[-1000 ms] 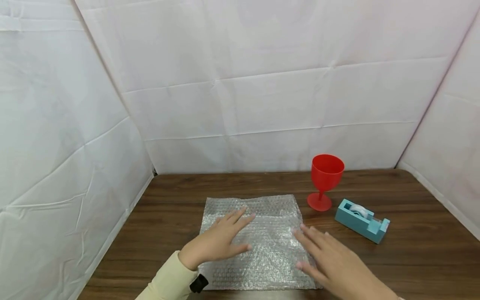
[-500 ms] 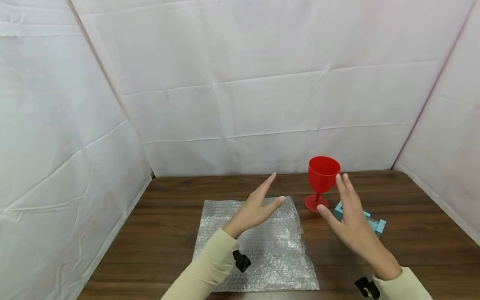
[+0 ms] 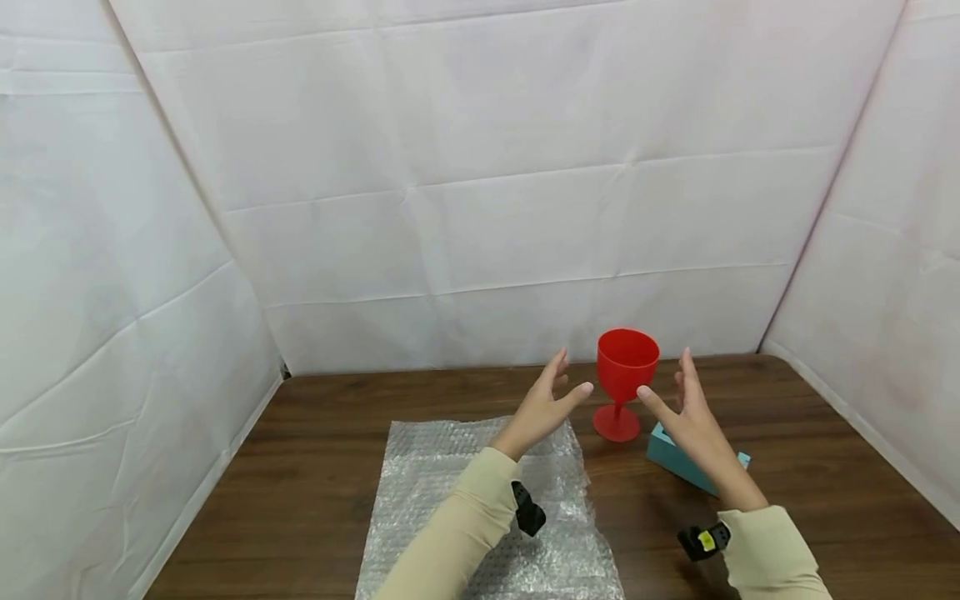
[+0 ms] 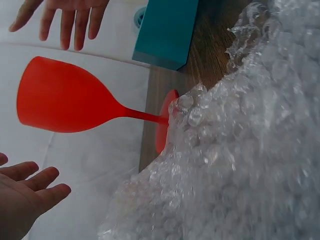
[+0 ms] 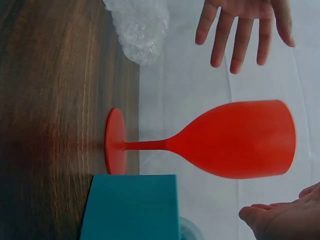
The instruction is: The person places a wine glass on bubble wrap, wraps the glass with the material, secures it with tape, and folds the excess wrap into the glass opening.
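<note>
A red plastic goblet (image 3: 627, 367) stands upright on the wooden table, between my two hands. To its left is my left hand (image 3: 542, 410), thumb and fingers spread and apart from the bowl. On the other side my right hand (image 3: 692, 421) is likewise spread, its thumb tip overlapping the bowl's edge in the head view. Both wrist views show a gap between the goblet (image 4: 70, 97) and the fingers. A sheet of bubble wrap (image 3: 420, 483) lies flat beneath my left forearm. Behind my right hand sits a teal tape dispenser (image 3: 678, 462), partly hidden by it.
The dark wood table (image 3: 300, 475) ends at a white cloth backdrop (image 3: 480, 208), with cloth walls on both sides. The tape dispenser (image 5: 132, 207) stands close to the goblet's base. Black wrist cameras sit on both wrists.
Both hands have moved from over the bubble wrap, forward and to the right, to either side of the goblet. The head view has tilted up and shifted slightly right.
</note>
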Action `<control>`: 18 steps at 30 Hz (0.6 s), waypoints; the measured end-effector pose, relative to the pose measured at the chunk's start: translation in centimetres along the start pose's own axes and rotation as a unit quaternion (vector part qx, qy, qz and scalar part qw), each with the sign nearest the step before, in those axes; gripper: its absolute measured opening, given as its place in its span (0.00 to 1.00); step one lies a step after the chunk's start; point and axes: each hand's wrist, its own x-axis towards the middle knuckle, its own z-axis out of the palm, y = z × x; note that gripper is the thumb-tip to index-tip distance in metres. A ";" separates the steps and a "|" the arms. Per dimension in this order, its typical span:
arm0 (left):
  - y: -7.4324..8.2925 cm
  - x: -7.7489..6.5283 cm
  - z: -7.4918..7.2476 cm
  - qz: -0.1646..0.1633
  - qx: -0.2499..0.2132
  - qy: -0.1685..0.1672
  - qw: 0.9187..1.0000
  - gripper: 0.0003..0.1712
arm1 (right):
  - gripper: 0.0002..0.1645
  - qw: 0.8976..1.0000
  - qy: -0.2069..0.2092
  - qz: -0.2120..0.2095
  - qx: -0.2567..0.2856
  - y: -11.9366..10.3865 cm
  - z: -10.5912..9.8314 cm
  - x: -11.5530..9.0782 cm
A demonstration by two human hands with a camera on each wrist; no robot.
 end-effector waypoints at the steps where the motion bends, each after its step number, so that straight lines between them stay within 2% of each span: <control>1: -0.1 0.3 0.2 -0.002 -0.006 -0.001 1.000 0.46 | 0.59 1.000 0.000 0.000 0.004 0.1 0.1 0.3; 8: -0.3 2.4 1.4 -0.002 -0.038 -0.004 0.999 0.48 | 0.61 0.999 -0.005 0.008 0.047 1.1 0.6 1.6; 18: -0.8 3.7 3.0 0.003 -0.067 -0.017 0.998 0.45 | 0.60 0.998 -0.013 0.016 0.064 2.0 1.3 2.4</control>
